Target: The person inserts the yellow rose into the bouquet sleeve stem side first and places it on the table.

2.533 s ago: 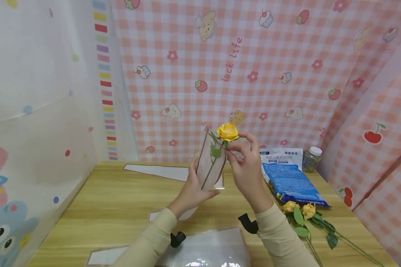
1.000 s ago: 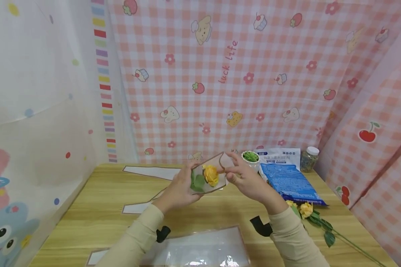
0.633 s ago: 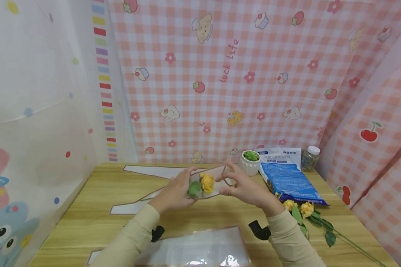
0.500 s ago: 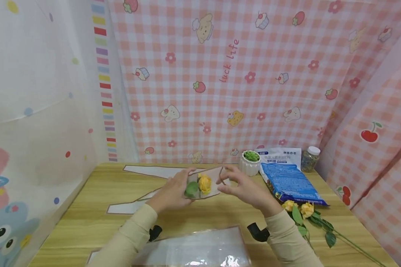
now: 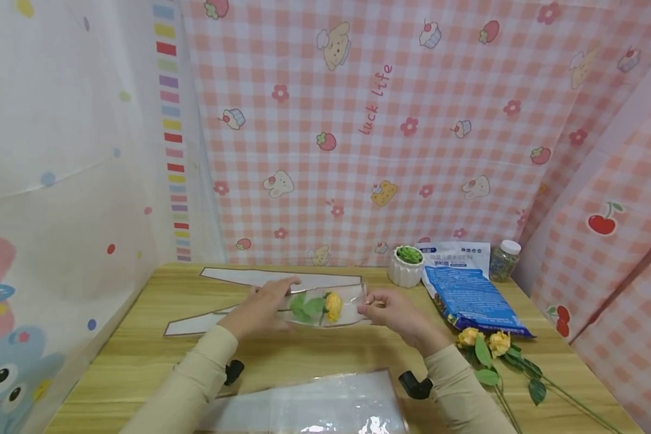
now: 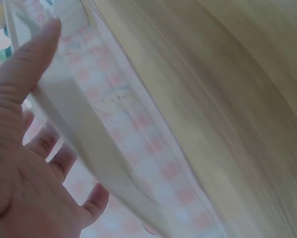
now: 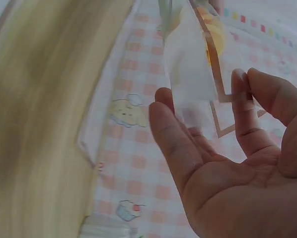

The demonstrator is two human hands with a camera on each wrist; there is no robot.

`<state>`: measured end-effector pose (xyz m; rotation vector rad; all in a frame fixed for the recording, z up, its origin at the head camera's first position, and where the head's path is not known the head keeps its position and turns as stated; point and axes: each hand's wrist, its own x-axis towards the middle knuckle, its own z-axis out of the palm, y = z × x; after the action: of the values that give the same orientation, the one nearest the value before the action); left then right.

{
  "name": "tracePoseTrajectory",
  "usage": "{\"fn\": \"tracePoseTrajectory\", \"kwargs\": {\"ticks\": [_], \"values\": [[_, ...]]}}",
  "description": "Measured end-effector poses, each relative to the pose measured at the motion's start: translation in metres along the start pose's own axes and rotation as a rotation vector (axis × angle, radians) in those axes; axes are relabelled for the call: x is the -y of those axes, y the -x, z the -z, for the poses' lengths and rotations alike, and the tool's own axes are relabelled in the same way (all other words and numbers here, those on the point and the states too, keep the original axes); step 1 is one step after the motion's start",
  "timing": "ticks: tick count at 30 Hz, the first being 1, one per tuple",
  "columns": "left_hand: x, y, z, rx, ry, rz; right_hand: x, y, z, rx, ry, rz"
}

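Observation:
A clear and white flower sleeve [image 5: 349, 310] with a brown border lies across in front of me, holding a yellow artificial rose [image 5: 333, 307] and its green leaves. My left hand [image 5: 263, 310] lies over the sleeve's middle, the fingers at its far edge. In the left wrist view, the thumb and fingers of the left hand [image 6: 34, 168] stand apart, nothing in the palm. At the sleeve's mouth, my right hand [image 5: 398, 313] pinches a corner. The right wrist view has the thumb and a finger of the right hand [image 7: 243, 163] on that transparent corner.
A spare white sleeve [image 5: 249, 276] lies behind; a stack of sleeves [image 5: 314, 404] is in front. On the right are a potted succulent [image 5: 407, 268], a blue packet [image 5: 472, 298], a white packet [image 5: 461, 254], a jar [image 5: 504, 260] and more yellow roses [image 5: 499, 342].
The rose, earlier held above the sleeve's mouth, has gone inside. The sleeve has come down and levelled, its narrow end swinging left. My left hand has shifted left and lies flatter over it.

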<state>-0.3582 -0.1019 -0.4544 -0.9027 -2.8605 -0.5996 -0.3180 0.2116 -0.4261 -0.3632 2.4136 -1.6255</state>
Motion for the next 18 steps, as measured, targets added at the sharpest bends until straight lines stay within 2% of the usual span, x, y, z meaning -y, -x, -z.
{"fn": "tracePoseTrajectory", "kwargs": {"ticks": [6, 11, 15, 18], "values": [[0.024, 0.004, -0.003, 0.01, -0.009, 0.015, -0.015, -0.008, -0.008, -0.016, 0.082, -0.046], [0.045, 0.007, -0.01, 0.03, -0.01, 0.036, -0.023, -0.014, -0.014, -0.021, 0.088, -0.12], [0.06, 0.009, -0.014, 0.051, 0.016, 0.061, -0.027, -0.017, -0.017, -0.013, 0.103, -0.149], [0.067, 0.011, -0.014, 0.063, 0.038, 0.078, -0.03, -0.019, -0.016, 0.003, 0.096, -0.155]]}}
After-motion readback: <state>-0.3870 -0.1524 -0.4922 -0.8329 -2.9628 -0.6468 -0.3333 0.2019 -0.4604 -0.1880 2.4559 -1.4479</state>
